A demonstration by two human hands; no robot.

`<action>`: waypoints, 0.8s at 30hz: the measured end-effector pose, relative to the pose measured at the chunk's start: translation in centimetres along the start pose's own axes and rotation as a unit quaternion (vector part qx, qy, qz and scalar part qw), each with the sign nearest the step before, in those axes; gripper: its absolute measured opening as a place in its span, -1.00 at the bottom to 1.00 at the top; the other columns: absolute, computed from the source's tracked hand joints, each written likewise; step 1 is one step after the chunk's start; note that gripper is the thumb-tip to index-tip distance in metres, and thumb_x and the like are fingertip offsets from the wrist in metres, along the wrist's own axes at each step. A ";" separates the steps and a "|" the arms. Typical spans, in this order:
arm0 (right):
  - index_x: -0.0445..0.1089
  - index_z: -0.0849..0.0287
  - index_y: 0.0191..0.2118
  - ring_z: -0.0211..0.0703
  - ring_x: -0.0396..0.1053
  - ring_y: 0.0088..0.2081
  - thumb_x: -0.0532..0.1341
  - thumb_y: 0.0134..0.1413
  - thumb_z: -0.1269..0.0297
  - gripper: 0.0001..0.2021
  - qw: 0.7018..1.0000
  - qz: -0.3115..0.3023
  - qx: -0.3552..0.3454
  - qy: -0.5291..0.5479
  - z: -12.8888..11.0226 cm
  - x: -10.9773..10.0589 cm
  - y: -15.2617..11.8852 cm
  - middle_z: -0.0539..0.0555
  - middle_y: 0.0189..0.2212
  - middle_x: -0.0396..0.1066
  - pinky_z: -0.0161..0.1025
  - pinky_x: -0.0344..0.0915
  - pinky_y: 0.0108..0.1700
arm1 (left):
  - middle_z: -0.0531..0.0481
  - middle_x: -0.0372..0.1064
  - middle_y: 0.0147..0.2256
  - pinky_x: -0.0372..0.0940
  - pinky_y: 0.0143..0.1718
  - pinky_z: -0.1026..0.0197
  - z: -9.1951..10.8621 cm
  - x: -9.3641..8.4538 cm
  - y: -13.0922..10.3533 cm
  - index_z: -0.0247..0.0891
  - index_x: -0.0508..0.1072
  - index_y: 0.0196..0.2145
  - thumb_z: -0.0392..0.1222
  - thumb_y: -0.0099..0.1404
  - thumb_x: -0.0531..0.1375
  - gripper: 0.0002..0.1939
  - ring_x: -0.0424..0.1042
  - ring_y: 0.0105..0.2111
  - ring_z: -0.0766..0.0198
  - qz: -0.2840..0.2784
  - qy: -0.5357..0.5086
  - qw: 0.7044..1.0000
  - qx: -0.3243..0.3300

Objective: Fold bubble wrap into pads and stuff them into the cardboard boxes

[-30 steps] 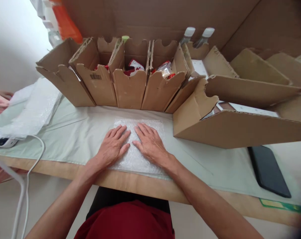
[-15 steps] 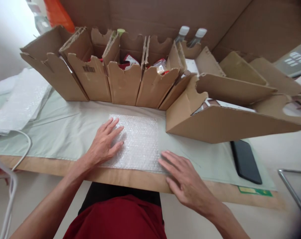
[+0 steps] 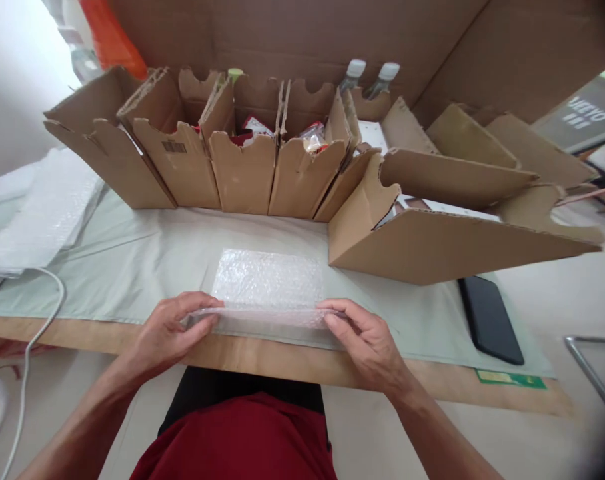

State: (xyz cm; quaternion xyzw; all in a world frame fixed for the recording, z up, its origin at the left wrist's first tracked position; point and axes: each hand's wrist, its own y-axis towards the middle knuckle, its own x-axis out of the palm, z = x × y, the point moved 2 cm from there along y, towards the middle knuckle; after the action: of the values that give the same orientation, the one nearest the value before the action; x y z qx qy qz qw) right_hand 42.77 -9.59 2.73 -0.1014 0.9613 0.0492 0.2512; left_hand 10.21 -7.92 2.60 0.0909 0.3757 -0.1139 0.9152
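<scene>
A clear sheet of bubble wrap point(image 3: 270, 277) lies on the pale green cloth in front of me. Its near edge is lifted and bent up off the cloth. My left hand point(image 3: 175, 327) pinches that edge at the left corner between thumb and fingers. At the right corner my right hand point(image 3: 360, 330) pinches the same edge in a like grip. The far part of the sheet rests flat.
Cardboard bins point(image 3: 245, 170) with red packets and other goods stand in a row behind the sheet. A larger cardboard box point(image 3: 432, 247) stands to the right, near a black phone point(image 3: 490, 320). More bubble wrap point(image 3: 47, 207) is stacked at left, by a white cable point(image 3: 45, 327).
Both hands went from lying open at the sheet's sides to pinching its near corners. The near edge has come up off the cloth.
</scene>
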 end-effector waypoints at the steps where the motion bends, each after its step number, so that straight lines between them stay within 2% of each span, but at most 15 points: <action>1: 0.48 0.06 0.05 -0.05 0.58 -0.13 0.25 0.27 0.06 -0.68 1.000 -0.004 0.018 0.020 0.2 -0.1 -0.1 0.08 -0.18 0.61 -0.17 0.51 -0.09 | 0.03 0.62 -0.33 0.48 -0.29 0.18 0.1 0.0 0.3 -0.12 0.57 -0.28 -0.04 0.35 0.18 -0.80 0.58 -0.33 0.18 0.002 -0.016 0.999 -0.029; 2: 0.43 0.05 0.14 -0.01 0.57 -0.08 0.32 0.18 0.02 -0.55 0.999 -0.005 0.032 0.029 0.5 0.0 -0.2 0.11 -0.11 0.60 -0.14 0.51 -0.04 | 0.05 0.58 -0.38 0.43 -0.38 0.23 0.1 0.1 0.6 -0.13 0.56 -0.33 -0.01 0.35 0.18 -0.78 0.55 -0.39 0.22 0.006 -0.031 0.998 -0.050; 4: 0.36 0.06 0.25 0.00 0.56 -0.07 0.39 0.09 0.04 -0.39 0.998 0.008 0.062 0.026 1.1 0.4 -0.1 0.12 -0.09 0.59 -0.08 0.51 0.01 | 0.06 0.56 -0.39 0.41 -0.36 0.23 0.3 0.3 1.2 -0.14 0.54 -0.33 0.03 0.34 0.19 -0.76 0.53 -0.39 0.23 0.026 -0.058 0.995 -0.071; 7: 0.38 0.10 0.20 -0.12 0.55 -0.28 0.30 0.19 0.13 -0.52 0.992 0.057 0.103 0.046 1.6 1.3 0.5 0.04 -0.29 0.57 -0.11 0.53 -0.10 | 0.03 0.59 -0.24 0.43 -0.25 0.19 0.1 0.9 1.7 -0.14 0.54 -0.10 0.04 0.29 0.23 -0.70 0.54 -0.28 0.20 0.039 -0.065 0.993 -0.088; 9: 0.38 0.14 0.19 -0.17 0.51 -0.38 0.28 0.20 0.13 -0.53 0.987 0.084 0.114 0.082 1.8 1.8 1.2 0.00 -0.37 0.53 -0.17 0.53 -0.22 | 0.06 0.56 -0.32 0.38 -0.35 0.22 -0.1 1.3 1.9 -0.13 0.52 -0.01 0.02 0.30 0.21 -0.65 0.49 -0.38 0.24 0.033 -0.048 0.993 -0.102; 12: 0.36 0.14 0.21 -0.20 0.47 -0.45 0.29 0.18 0.11 -0.50 0.984 0.112 0.114 0.073 2.1 2.2 2.5 -0.01 -0.37 0.53 -0.21 0.50 -0.33 | 0.13 0.42 -0.49 0.28 -0.44 0.23 -0.6 1.8 2.6 -0.14 0.51 -0.03 0.01 0.34 0.15 -0.67 0.36 -0.51 0.28 0.043 -0.020 0.991 -0.124; 16: 0.37 0.12 0.22 -0.15 0.50 -0.39 0.26 0.20 0.10 -0.50 0.982 0.154 0.062 -0.086 2.9 2.3 4.0 0.02 -0.35 0.56 -0.18 0.48 -0.22 | 0.07 0.46 -0.45 0.28 -0.33 0.15 -1.2 2.8 3.8 -0.20 0.46 0.05 -0.02 0.36 0.12 -0.62 0.41 -0.45 0.20 0.054 0.055 0.988 -0.137; 21: 0.36 0.22 0.25 -0.03 0.51 -0.37 0.16 0.32 0.04 -0.49 0.945 0.160 0.001 -0.285 3.7 2.6 4.4 0.10 -0.34 0.57 -0.11 0.44 -0.23 | -0.09 0.49 -0.20 0.31 -0.24 0.10 -1.6 3.4 3.8 -0.23 0.41 0.14 -0.05 0.38 0.11 -0.57 0.48 -0.28 0.09 0.082 0.152 0.977 -0.123; 24: 0.39 0.24 0.22 0.09 0.55 -0.18 0.10 0.39 0.05 -0.53 0.917 0.141 -0.036 -0.371 3.1 2.4 4.3 0.25 -0.11 0.59 -0.05 0.43 -0.15 | -0.15 0.44 -0.12 0.33 -0.22 0.07 -1.8 2.9 3.5 -0.23 0.42 0.12 0.03 0.38 0.14 -0.55 0.47 -0.17 0.00 0.093 0.191 0.968 -0.136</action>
State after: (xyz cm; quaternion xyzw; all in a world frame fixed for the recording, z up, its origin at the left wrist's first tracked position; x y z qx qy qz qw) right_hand 41.27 -5.35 -0.99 0.0519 0.8009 0.1533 0.5766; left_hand 11.99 -4.55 -0.48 0.0204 0.5457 0.0437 0.8366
